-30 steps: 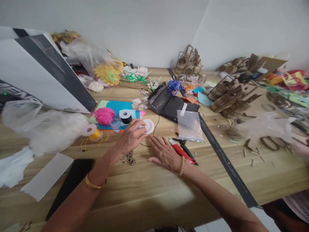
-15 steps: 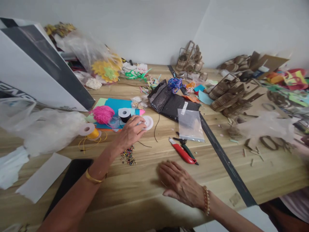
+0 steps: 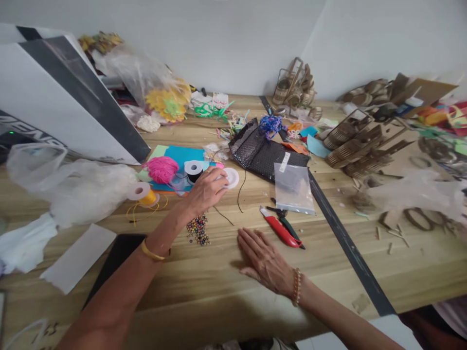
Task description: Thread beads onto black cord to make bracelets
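My left hand (image 3: 207,190) has its fingers closed on the near-left side of a white spool (image 3: 231,178), which lies flat on the table. Behind that hand stands a spool of black cord (image 3: 193,170), beside a pink yarn ball (image 3: 163,169). A small heap of multicoloured beads (image 3: 199,229) is just below the left wrist, with a loose black cord end near it. My right hand (image 3: 266,260) rests palm down on the wood, fingers stretched out, holding nothing. Right of it lie red-handled cutters (image 3: 282,230) and a clear zip bag (image 3: 295,188).
A yellow-thread spool (image 3: 145,194) and plastic bags (image 3: 91,192) are at left, below a tall white box (image 3: 73,97). A black bubble mailer (image 3: 270,153) lies behind. Small woven baskets (image 3: 350,141) stand at right, past a dark strip (image 3: 343,238) crossing the table.
My right hand has shifted slightly left and away from me, towards the beads. My left hand stays at the white spool. The whole view has swung a little left.
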Tool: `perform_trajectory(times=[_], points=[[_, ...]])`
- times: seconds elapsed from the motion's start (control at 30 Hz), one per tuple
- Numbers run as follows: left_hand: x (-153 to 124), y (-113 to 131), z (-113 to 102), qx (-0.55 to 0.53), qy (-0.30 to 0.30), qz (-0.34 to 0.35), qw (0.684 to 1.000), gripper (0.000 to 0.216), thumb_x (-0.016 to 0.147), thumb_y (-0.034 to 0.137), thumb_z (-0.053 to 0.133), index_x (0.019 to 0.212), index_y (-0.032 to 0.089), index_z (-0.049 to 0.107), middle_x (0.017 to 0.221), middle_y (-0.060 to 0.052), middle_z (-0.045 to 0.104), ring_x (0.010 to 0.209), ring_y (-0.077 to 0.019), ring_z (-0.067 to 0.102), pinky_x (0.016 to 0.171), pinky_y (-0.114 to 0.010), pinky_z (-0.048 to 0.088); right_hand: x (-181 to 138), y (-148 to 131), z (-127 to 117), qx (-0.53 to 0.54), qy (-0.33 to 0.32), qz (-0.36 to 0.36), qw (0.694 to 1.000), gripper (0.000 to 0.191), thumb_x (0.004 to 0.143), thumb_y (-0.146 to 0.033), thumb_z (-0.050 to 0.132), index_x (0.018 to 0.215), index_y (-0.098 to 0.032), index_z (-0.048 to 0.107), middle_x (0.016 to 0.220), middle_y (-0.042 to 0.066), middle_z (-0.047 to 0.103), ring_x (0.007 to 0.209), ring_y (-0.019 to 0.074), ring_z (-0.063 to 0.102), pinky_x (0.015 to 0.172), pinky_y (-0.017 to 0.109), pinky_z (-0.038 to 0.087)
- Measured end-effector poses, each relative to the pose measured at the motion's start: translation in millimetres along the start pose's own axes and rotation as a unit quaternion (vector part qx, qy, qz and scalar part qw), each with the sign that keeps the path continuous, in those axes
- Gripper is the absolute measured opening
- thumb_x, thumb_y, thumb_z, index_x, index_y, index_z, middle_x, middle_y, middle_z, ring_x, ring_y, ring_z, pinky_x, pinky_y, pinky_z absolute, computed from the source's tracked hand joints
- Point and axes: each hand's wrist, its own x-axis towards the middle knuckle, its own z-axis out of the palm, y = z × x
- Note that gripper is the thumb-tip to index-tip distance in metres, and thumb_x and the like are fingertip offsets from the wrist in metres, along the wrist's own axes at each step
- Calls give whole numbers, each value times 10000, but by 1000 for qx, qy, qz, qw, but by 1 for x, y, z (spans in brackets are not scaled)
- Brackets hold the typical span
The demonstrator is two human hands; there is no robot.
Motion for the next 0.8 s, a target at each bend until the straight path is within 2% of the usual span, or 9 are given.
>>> perform_trajectory(times=[0.1, 0.17, 0.3, 0.37, 0.47, 0.6, 0.8], points=[[5, -3, 6, 7, -4, 2, 1000, 71, 849, 144, 576, 873, 164, 639, 1038, -75, 592, 1059, -233, 508, 932, -431, 450, -22, -8, -10, 25, 6, 9, 1000, 639, 918, -556, 390, 1352, -93, 462, 1331, 194, 519, 1289, 308, 416, 1069, 523, 360], [8, -6, 10, 17, -14, 9, 1000, 73, 853, 154, 571, 866, 154, 643, 1019, -81, 595, 1057, -239, 503, 932, -425, 449, -23, -16, -15, 43, 5, -3, 999, 655, 911, -588, 359, 1328, -99, 490, 1300, 187, 543, 1262, 311, 439, 1082, 535, 333], [13, -7, 20, 42, -47, 25, 998, 99, 863, 151, 548, 858, 140, 646, 1008, -89, 590, 1072, -246, 501, 947, -431, 439, 3, -35, -15, 47, -22, -64, 997, 793, 889, -645, 320, 1458, -92, 290, 1459, 169, 391, 1399, 301, 239, 1139, 525, 219], [16, -5, 22, 52, -55, 29, 997, 110, 866, 151, 538, 852, 148, 647, 1022, -86, 581, 1089, -248, 497, 953, -438, 433, 19, -43, -11, 50, -31, -103, 993, 819, 892, -650, 302, 1474, -78, 239, 1503, 169, 310, 1432, 280, 153, 1153, 510, 182], [21, 1, 19, 66, -56, 38, 996, 129, 882, 176, 524, 860, 152, 649, 1040, -91, 571, 1104, -255, 485, 938, -438, 441, 28, -49, -3, 67, -51, -124, 989, 858, 881, -664, 309, 1478, -57, 205, 1521, 163, 267, 1441, 257, 132, 1163, 500, 158], [25, 14, 6, 81, -43, 62, 994, 150, 899, 169, 497, 889, 150, 645, 1054, -97, 569, 1109, -257, 481, 939, -458, 449, 7, -44, 2, 57, -68, -100, 991, 861, 888, -655, 316, 1489, -59, 154, 1533, 157, 234, 1440, 251, 149, 1164, 488, 160], [23, 23, -7, 83, -31, 81, 993, 130, 884, 135, 508, 897, 142, 636, 1087, -103, 565, 1126, -265, 478, 941, -472, 460, -39, -28, 0, -9, -50, -27, 998, 945, 846, -674, 406, 1489, -38, 132, 1520, 205, 237, 1431, 308, 160, 1140, 533, 182]])
